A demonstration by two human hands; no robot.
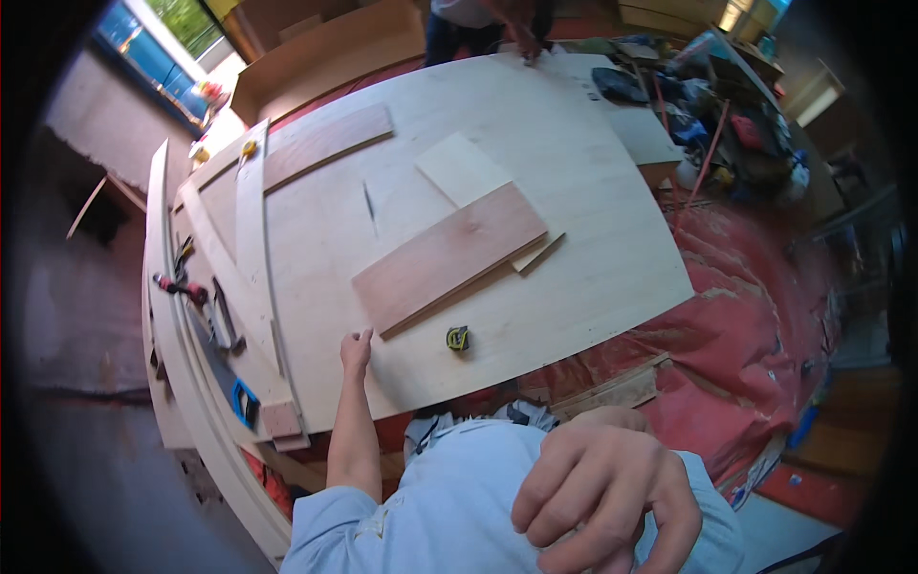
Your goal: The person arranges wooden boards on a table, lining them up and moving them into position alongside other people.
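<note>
Head view: left hand (356, 348) is resting flat, fingers together, on the plywood sheet (593, 220)
Right hand (602, 493): hanging curled, gripping nothing
Tape measure (458, 338): sitting at 3 o'clock from left hand
Reddish board (449, 255): lying at 1 o'clock

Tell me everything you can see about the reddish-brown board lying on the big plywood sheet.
The reddish-brown board is a flat rectangular wooden panel with visible grain, lying diagonally on the large pale plywood sheet. Its far end overlaps a paler, thinner panel. The left hand rests on the sheet just beside its near corner, not clearly touching it. A small yellow-and-black tape measure sits close by its near edge.
</note>
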